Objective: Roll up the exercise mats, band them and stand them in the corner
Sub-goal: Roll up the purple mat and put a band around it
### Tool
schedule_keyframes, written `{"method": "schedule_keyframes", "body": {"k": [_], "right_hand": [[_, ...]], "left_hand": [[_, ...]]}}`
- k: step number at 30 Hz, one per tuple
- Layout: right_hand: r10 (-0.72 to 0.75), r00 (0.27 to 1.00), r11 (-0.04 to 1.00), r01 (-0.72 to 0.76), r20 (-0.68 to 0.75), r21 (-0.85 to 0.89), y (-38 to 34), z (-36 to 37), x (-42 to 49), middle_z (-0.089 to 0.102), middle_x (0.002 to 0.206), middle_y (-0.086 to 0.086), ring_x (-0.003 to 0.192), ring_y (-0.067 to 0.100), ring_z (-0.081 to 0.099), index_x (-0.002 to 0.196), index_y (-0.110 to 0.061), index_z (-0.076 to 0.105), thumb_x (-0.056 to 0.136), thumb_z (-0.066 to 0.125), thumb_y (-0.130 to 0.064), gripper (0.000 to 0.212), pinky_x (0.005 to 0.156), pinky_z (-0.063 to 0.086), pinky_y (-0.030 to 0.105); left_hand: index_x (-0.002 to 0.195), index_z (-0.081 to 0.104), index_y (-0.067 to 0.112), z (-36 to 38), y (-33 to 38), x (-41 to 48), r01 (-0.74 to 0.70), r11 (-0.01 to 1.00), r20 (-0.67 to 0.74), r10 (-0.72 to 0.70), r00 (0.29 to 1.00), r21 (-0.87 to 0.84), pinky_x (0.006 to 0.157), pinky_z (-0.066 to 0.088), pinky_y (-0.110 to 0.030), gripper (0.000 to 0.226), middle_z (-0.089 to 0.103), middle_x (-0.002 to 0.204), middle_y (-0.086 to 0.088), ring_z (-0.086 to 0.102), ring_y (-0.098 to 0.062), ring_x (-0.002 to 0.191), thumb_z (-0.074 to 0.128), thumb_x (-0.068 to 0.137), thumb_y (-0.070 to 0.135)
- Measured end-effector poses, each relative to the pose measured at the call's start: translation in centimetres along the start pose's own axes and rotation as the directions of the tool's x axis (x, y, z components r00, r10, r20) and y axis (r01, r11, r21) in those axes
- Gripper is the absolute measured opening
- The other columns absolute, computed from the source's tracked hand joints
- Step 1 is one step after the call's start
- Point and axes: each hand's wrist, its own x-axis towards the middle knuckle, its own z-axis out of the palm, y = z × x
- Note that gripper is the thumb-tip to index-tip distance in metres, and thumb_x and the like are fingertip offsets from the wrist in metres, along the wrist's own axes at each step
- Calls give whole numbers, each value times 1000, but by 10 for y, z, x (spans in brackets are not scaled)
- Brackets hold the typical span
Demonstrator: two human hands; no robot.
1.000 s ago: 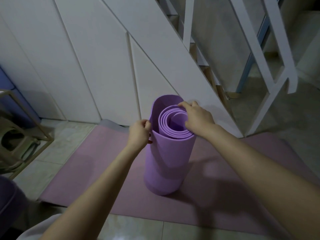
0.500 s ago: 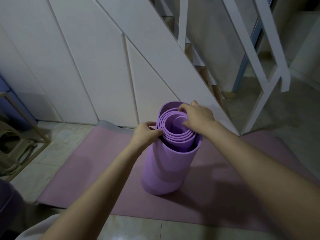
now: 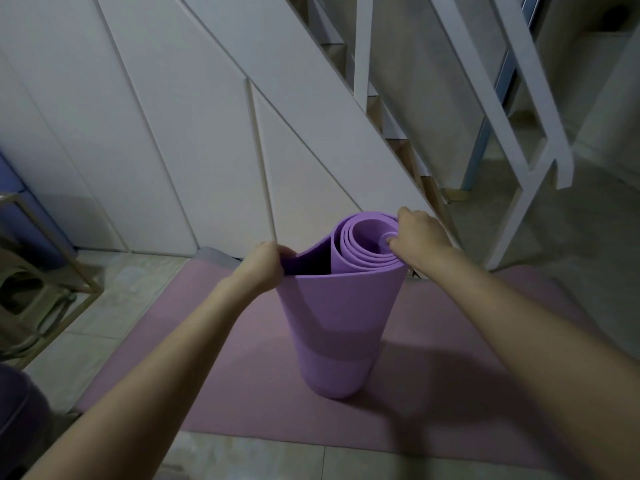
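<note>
A purple exercise mat [image 3: 341, 323] stands upright on end as a loose roll, resting on a pink mat [image 3: 242, 368] spread flat on the floor. My left hand [image 3: 265, 266] pinches the roll's outer layer at its top left and holds it away from the inner coil, leaving a dark gap. My right hand [image 3: 417, 233] grips the top rim of the inner coil, thumb inside the spiral. No band shows on the roll.
White panelled wall [image 3: 166, 133] under a staircase [image 3: 391, 109] stands right behind the mats. A white stair railing [image 3: 512, 109] rises at the right. A wooden-framed rack [image 3: 45, 271] stands on the tiled floor at the left. Something purple [image 3: 17, 410] lies at the lower left edge.
My left hand has pulled the outer layer out to the left, opening a gap in the roll. My right hand has stayed on the inner coil's top. The view has shifted slightly.
</note>
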Motion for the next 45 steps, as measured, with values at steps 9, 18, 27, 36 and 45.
{"method": "schedule_keyframes", "body": {"k": [9, 18, 27, 36, 45], "right_hand": [[18, 995, 1000, -17, 96, -15, 2, -6, -10, 60, 101, 16, 79, 27, 50, 113, -2, 55, 83, 60, -22, 36, 64, 39, 30], [102, 994, 992, -106, 50, 71, 4, -2, -14, 61, 106, 17, 84, 31, 53, 113, 0, 53, 82, 60, -19, 37, 64, 37, 28], [-113, 985, 991, 103, 130, 81, 12, -7, -12, 66, 108, 11, 95, 31, 61, 118, -16, 60, 80, 62, -12, 37, 73, 46, 32], [-203, 975, 969, 187, 90, 159, 6, -2, -2, 68, 108, 1, 92, 24, 63, 114, -26, 57, 84, 61, -7, 36, 68, 48, 29], [-249, 966, 935, 221, 67, 279, 5, 13, 10, 67, 115, -3, 106, 18, 61, 117, -25, 62, 81, 68, -9, 39, 89, 49, 32]], "left_hand": [[140, 35, 6, 16, -4, 24, 99, 713, -162, -289, 943, -695, 44, 54, -28, 42, 58, 95, -21, 58, -21, 47, 38, 98, 4], [137, 31, 13, 53, 48, 10, 233, 600, 98, -249, 964, -766, 77, 50, -43, 47, 49, 120, -5, 50, -24, 103, 46, 96, 32], [107, 58, -7, 48, 30, 31, 172, 719, -64, -289, 955, -673, 67, 57, -51, 35, 60, 93, -20, 57, -31, 76, 29, 94, 6], [95, 62, -3, 52, 43, 35, 36, 768, -46, -85, 995, -639, 70, 50, -38, 34, 60, 82, -14, 52, -22, 76, 29, 91, 5], [129, 43, 14, 39, 66, 30, 115, 923, 173, -54, 983, -367, 67, 58, -45, 47, 57, 116, -10, 60, -30, 99, 55, 91, 39]]}}
